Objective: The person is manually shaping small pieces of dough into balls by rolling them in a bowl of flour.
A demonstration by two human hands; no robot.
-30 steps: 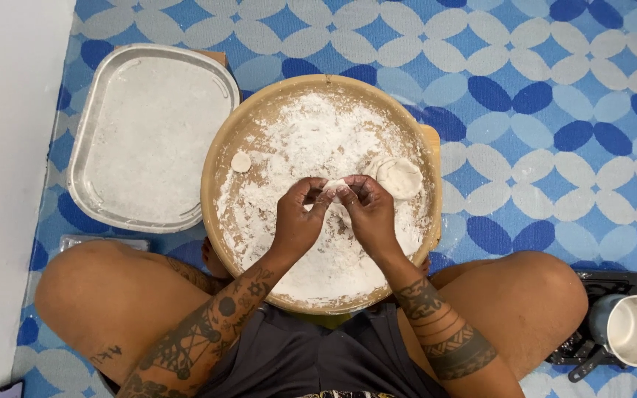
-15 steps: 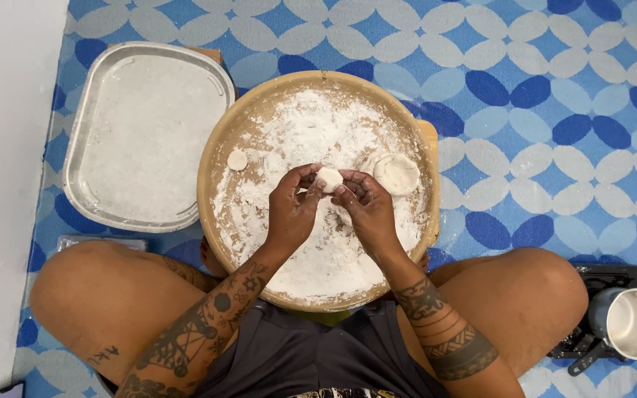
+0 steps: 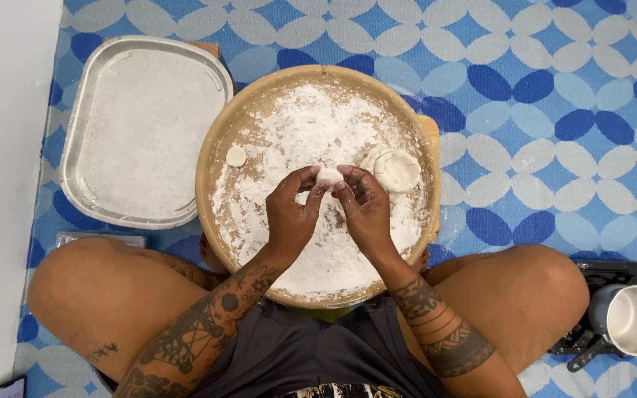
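A: Wood round board (image 3: pixel 223 147), raised rim, dusted thick with flour (image 3: pixel 311 133). Both hands over its middle.

B: Grip?

A: Left hand (image 3: pixel 289 217) and right hand (image 3: pixel 364 214) pinch one small dough piece (image 3: pixel 328 175) between thumb and fingertips, fingers curled in close, nearly closed on it. The piece is held above the flour, a bit past the board's centre, away from the person.

B: What else is on the board?

A: Small flat dough disc (image 3: pixel 236 156) near the left rim, well apart from the hands. Bigger stack of flattened dough rounds (image 3: pixel 396 169) just beside the right hand, close to the right rim.

B: Room around?

A: Near edge of the board sits over the crossed legs, forearms cross that rim. Left of the board: metal tray (image 3: pixel 75 155), floured, its right edge nearly touching the board's rim. Beyond the tray, bare white floor (image 3: pixel 1 147). Right side is open blue patterned mat (image 3: pixel 554 110). Lower right, well apart: pot (image 3: pixel 632 320) on a small black stove (image 3: pixel 617 276), by the right knee.
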